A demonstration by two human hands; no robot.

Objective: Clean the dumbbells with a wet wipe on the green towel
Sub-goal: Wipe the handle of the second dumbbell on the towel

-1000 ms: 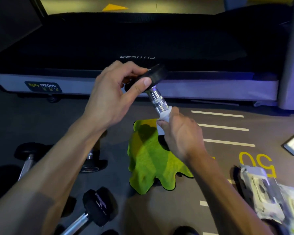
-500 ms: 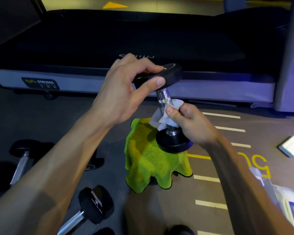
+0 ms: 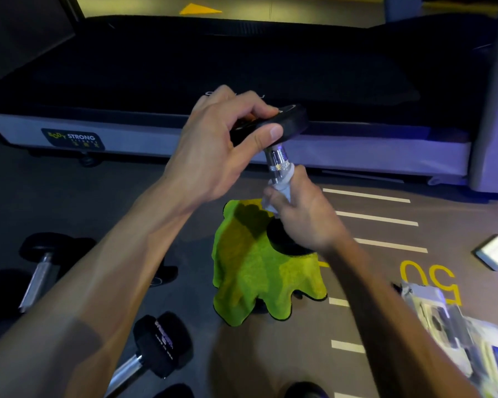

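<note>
Dumbbell (image 3: 279, 165) stands upright, lower head on green towel (image 3: 253, 271). Left hand (image 3: 213, 156) clamps top head, fingers and thumb curled round rim. Right hand (image 3: 302, 216) wraps wet wipe (image 3: 282, 191) round chrome handle, gripping tight. Best technique, by my read: hold top steady, twist wipe full circle, work whole knurled length. Spare dumbbells (image 3: 156, 349) wait at left.

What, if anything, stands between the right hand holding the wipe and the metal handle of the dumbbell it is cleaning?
Nothing visible does. The right hand already wraps the wet wipe around the dumbbell handle, while the left hand grips its top head. Its bottom head rests on the green towel.
</note>
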